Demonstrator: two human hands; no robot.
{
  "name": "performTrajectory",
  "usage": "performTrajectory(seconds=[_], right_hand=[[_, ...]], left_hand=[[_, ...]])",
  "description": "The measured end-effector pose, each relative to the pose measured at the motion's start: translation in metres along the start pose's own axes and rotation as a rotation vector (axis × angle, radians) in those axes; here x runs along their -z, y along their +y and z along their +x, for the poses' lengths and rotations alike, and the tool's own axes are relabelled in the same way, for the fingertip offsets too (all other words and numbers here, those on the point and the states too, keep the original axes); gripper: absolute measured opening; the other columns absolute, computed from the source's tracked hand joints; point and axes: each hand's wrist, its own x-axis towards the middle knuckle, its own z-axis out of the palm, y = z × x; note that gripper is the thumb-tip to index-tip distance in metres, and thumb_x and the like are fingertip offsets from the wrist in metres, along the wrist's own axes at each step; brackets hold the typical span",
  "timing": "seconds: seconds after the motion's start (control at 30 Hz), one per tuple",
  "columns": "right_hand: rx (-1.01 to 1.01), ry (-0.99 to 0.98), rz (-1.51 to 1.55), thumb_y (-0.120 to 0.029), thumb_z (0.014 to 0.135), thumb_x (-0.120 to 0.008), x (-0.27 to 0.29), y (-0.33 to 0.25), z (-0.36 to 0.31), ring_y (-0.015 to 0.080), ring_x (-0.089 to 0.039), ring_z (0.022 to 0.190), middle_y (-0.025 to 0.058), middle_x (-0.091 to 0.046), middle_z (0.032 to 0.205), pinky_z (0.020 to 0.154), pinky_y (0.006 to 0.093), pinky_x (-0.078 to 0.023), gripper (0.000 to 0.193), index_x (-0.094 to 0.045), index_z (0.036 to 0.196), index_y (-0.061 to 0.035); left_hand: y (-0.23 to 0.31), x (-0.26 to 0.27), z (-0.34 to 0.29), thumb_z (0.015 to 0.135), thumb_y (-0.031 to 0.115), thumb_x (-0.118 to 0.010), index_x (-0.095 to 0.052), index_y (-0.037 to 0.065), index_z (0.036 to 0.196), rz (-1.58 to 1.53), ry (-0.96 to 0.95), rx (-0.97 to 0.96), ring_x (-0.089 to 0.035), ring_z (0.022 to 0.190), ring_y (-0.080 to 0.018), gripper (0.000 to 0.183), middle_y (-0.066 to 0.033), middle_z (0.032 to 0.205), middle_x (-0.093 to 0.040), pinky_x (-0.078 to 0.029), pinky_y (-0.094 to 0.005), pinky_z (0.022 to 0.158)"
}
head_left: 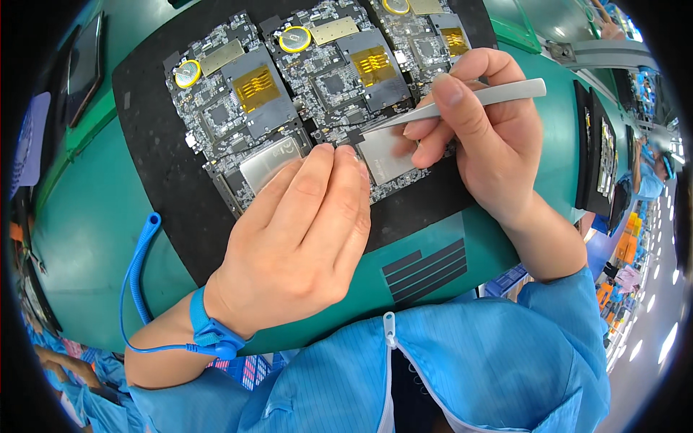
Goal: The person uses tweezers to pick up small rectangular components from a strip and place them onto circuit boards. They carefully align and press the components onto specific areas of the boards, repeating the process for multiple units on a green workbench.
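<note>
My right hand (pixel 498 141) pinches a pair of pale metal tweezers (pixel 498 94) between thumb and fingers. The tweezers slant down to the left, their thin tips at the middle circuit board (pixel 333 83), just above its silver metal shield (pixel 386 157). My left hand (pixel 299 234) lies with its fingers stretched out and side by side, fingertips on the lower part of the boards. It partly covers the silver shield (pixel 273 160) of the left circuit board (pixel 216 114). Whether anything small lies beneath those fingertips is hidden. A third circuit board (pixel 426 50) is partly behind my right hand.
The boards lie on a black mat (pixel 148 119) on a green table (pixel 79 231). Near the front edge is a sheet with black strips (pixel 426 270). A blue wrist strap (pixel 206 325) with a coiled cord (pixel 137 267) is on my left wrist. More boards (pixel 605 155) stand right.
</note>
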Motion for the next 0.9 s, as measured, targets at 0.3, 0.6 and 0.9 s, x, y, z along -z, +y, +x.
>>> performTrajectory(seconds=[0.3, 0.6, 0.9], right_hand=[[0.019, 0.018, 0.013, -0.01, 0.096, -0.048, -0.003, 0.001, -0.001, 0.0145, -0.062, 0.053, 0.0133, -0.064, 0.072, 0.055, 0.0271, -0.055, 0.017, -0.039, 0.105, 0.0005], [0.581, -0.045, -0.373, 0.003, 0.083, -0.064, 0.006, 0.011, -0.012, 0.0107, -0.057, 0.054, 0.0083, -0.06, 0.072, 0.047, 0.021, -0.045, 0.012, -0.054, 0.089, 0.0052], [0.568, -0.073, -0.415, -0.001, 0.081, -0.068, -0.001, 0.023, -0.014, 0.0121, -0.063, 0.059, 0.0075, -0.065, 0.074, 0.049, 0.0236, -0.049, 0.021, -0.052, 0.094, 0.0024]], left_hand=[[0.0, -0.001, 0.002, 0.058, 0.002, -0.068, -0.061, -0.007, 0.095, -0.147, -0.016, 0.106, -0.057, 0.095, -0.0345, 0.039, -0.0225, 0.113, -0.056, -0.049, -0.0396, 0.081], [0.003, 0.009, 0.011, 0.062, 0.003, -0.068, -0.062, -0.008, 0.097, -0.14, -0.095, 0.106, -0.057, 0.099, -0.0363, 0.037, -0.0229, 0.112, -0.056, -0.05, -0.0395, 0.081], [0.014, 0.002, 0.0, 0.07, 0.005, -0.065, -0.063, -0.01, 0.099, 0.086, -0.075, 0.031, -0.06, 0.099, -0.0351, 0.033, -0.0225, 0.107, -0.06, -0.053, -0.0354, 0.077]])
